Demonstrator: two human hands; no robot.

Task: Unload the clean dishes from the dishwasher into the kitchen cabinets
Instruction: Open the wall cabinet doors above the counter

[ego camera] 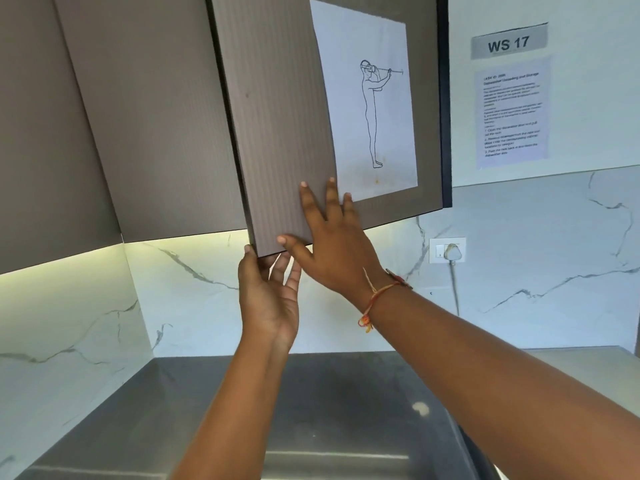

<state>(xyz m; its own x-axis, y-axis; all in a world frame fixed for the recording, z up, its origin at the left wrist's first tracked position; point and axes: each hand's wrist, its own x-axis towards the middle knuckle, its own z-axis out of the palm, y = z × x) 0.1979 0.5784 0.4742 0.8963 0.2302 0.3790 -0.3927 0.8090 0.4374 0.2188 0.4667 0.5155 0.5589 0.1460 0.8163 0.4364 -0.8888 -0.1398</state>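
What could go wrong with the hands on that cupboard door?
1. The left hand holds the lower corner of the cabinet door, with fingers tucked behind it. If the flat right hand pushes the door closed, those fingers could get pinched.
2. The right hand's fingertips reach the corner of the drawing sheet stuck on the door, so a slide could crumple or peel it.

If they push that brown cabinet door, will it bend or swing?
Probably swings as one stiff piece: the cabinet door looks flat, its edges straight. Likely easy to move: the right hand presses it with straight fingers, the left hand only holds its corner.
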